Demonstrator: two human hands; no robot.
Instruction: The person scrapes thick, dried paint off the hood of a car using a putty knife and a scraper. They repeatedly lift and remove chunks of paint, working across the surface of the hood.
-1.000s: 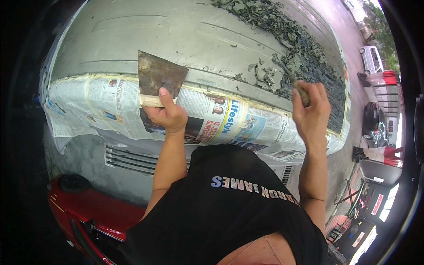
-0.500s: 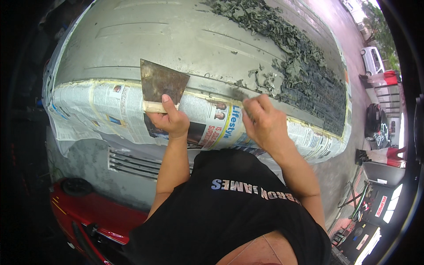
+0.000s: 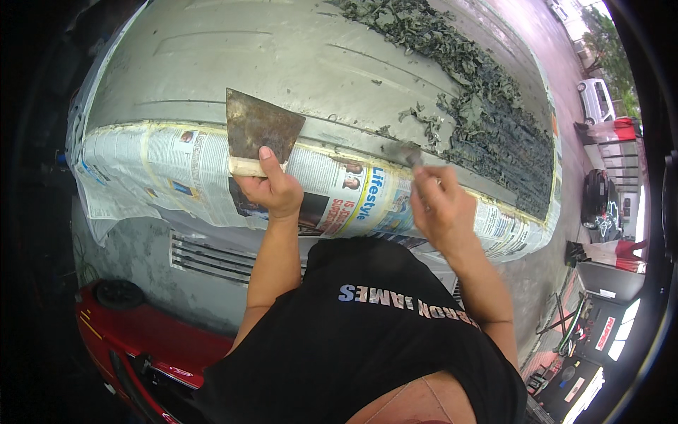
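My left hand [image 3: 274,188] is closed round the pale wooden grip of a wide, stained metal scraper [image 3: 263,128], thumb on its blade, which points away over the taped edge. My right hand [image 3: 443,210] grips a small scraper [image 3: 407,152], blurred by motion, whose blade is at the strip along the near edge of a grey vehicle roof [image 3: 233,71]; whether it touches I cannot tell. Dark, curled paint flakes [image 3: 487,106] cover the roof's right part, and a few loose bits lie near the small scraper. Newspaper [image 3: 205,166] masks the side below, held by yellowish tape [image 3: 166,129].
Beneath the newspaper a slotted floor drain [image 3: 212,258] shows in the grey floor. A red car [image 3: 155,332] stands behind me at the lower left. To the right are a white van [image 3: 597,100], a dark car [image 3: 600,201] and a workbench with tools [image 3: 565,381].
My right hand has shifted to the right and slightly nearer, and the small scraper now shows more plainly. The left hand and wide scraper have stayed nearly in place.
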